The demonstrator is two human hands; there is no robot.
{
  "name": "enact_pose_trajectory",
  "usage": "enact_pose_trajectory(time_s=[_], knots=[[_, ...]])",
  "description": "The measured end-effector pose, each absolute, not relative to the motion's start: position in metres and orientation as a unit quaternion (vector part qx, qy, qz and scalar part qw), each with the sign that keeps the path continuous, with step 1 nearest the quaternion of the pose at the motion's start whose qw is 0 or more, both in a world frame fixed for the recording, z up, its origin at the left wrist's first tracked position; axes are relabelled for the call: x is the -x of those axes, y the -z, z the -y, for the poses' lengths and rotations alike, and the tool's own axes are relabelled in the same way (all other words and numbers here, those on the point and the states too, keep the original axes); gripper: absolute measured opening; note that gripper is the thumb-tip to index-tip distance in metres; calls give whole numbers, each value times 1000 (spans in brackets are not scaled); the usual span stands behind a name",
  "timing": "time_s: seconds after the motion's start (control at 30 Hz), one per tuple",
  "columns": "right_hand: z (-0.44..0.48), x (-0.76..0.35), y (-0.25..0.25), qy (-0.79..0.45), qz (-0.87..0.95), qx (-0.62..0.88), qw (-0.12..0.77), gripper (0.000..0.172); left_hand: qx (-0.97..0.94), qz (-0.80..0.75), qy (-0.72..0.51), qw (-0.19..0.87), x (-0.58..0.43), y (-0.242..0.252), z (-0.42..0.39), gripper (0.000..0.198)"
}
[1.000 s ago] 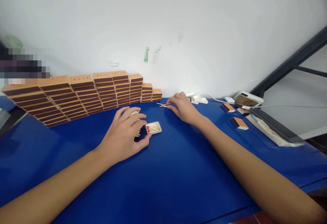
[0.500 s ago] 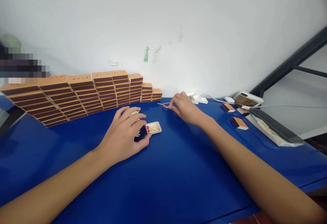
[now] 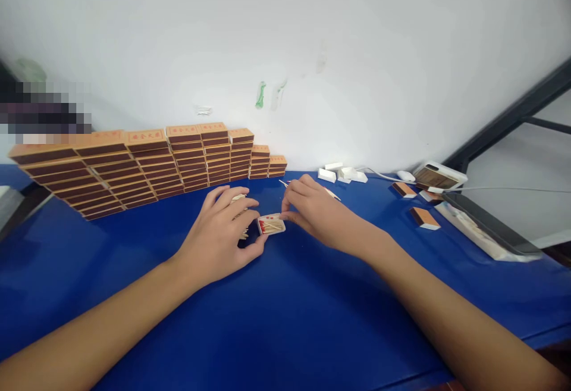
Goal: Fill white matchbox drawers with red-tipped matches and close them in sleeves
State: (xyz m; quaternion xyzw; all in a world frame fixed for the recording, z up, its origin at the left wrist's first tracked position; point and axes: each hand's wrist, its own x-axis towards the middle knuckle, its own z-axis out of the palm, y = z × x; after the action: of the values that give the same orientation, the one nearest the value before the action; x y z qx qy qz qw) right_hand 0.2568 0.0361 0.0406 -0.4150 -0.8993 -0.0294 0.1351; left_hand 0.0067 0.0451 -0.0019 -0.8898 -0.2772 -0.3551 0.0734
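A small white matchbox tray point(image 3: 284, 228) lies on the blue table, holding red-tipped matches point(image 3: 271, 225). My left hand point(image 3: 216, 233) arches at its left end, thumb and forefinger against the tray's corners. Beneath that palm a heap of matches point(image 3: 244, 234) shows between the fingers, mostly hidden. Above the tray's right end, my right hand point(image 3: 319, 212) is pinched on matches whose red tips show over the tray; how many is unclear. A few loose matches point(image 3: 333, 194) lie behind the right hand, partly covered by it.
Stacked matchboxes point(image 3: 147, 168) form a stepped row along the wall at left. White trays point(image 3: 327, 175) lie at the wall, right of centre. Further right are loose matchboxes point(image 3: 424, 218), a white cable point(image 3: 379, 174), a white device point(image 3: 439, 175) and a dark flat panel point(image 3: 491, 224).
My right hand has come from the loose matches near the wall toward me and left, to the tray, bringing matches. My left hand stays at the tray. The view has shifted slightly.
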Motion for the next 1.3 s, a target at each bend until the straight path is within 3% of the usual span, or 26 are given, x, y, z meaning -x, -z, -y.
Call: enact_pose_trajectory(time_s=[0.53,0.77,1.0,1.13,1.3], knots=[[-37,-254,-35,-6,901,408,149,8,891,275,354,72,-7,3,-45,13],[-38,-250,-32,-12,903,408,136,15,891,276,353,69,-6,3,-45,12],[-42,-253,-27,-24,901,391,186,14,893,271,352,74,-6,4,-46,14],[-66,-276,-17,18,840,473,265,12,894,271,352,66,-6,3,-46,14],[-98,-295,-1,10,756,594,274,18,897,266,347,59,-6,2,-46,16]])
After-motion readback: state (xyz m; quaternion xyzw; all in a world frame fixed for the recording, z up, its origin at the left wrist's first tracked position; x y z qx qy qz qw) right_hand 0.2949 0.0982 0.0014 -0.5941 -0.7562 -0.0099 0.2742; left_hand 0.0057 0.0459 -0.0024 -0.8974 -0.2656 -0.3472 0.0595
